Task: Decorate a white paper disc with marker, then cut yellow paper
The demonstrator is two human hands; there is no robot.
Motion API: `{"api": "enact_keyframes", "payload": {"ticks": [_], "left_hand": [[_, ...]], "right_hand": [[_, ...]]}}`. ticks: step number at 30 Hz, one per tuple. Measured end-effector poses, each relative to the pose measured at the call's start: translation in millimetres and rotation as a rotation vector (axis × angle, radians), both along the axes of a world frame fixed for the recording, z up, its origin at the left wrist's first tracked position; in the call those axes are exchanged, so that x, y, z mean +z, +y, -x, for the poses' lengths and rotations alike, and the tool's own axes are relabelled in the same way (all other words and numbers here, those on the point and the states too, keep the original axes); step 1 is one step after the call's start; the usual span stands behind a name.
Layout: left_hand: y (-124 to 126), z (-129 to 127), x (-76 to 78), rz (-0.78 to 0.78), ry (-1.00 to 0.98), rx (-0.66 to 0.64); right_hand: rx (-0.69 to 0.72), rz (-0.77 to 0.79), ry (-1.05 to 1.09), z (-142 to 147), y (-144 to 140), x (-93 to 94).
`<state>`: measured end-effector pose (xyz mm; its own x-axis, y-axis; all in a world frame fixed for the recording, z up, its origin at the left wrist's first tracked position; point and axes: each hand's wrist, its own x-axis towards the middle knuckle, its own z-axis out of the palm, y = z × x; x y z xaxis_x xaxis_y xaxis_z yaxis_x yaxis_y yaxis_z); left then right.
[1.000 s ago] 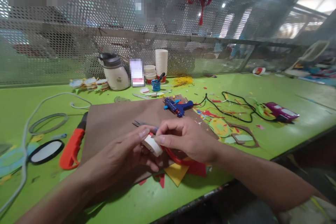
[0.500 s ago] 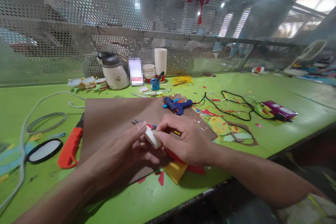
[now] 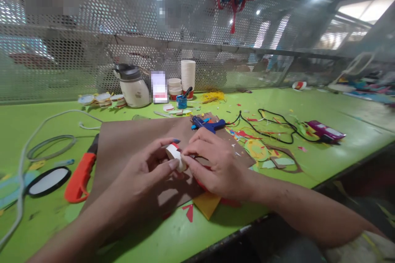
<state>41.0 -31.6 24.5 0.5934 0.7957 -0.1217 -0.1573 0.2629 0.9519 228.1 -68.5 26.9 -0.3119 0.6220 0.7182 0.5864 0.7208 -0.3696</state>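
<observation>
White tape roll (image 3: 175, 156), half hidden, pinched by left hand (image 3: 145, 181) and right hand (image 3: 220, 164).

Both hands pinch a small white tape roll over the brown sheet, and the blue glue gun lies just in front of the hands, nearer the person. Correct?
Not quite. In the head view the blue glue gun lies beyond the hands, toward the mesh wall. Left hand and right hand do pinch the white tape roll over the brown sheet.

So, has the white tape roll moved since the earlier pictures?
Yes. The white tape roll, pinched between both hands, has moved up the brown sheet, closer to the blue glue gun.
</observation>
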Motion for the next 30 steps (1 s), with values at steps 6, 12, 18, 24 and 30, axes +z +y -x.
{"api": "enact_keyframes", "payload": {"ticks": [6, 12, 18, 24, 30], "left_hand": [[1, -2, 2.3, 0.170, -0.083, -0.004], [-1, -1, 7.5, 0.307, -0.111, -0.038], [-1, -2, 3.8, 0.197, -0.152, -0.052], [-2, -1, 1.4, 0.184, -0.077, -0.030], [-5, -1, 7.9, 0.146, 0.044, -0.063]], "right_hand": [[0.020, -0.001, -0.077, -2, -1, 6.9], [-0.033, -0.188, -0.256, -2, -3, 7.9], [-0.035, -0.151, -0.122, 3, -4, 0.1], [0.003, 0.300, 0.197, 4, -4, 6.1], [0.065, 0.703, 0.458, -1, -1, 14.8]]}}
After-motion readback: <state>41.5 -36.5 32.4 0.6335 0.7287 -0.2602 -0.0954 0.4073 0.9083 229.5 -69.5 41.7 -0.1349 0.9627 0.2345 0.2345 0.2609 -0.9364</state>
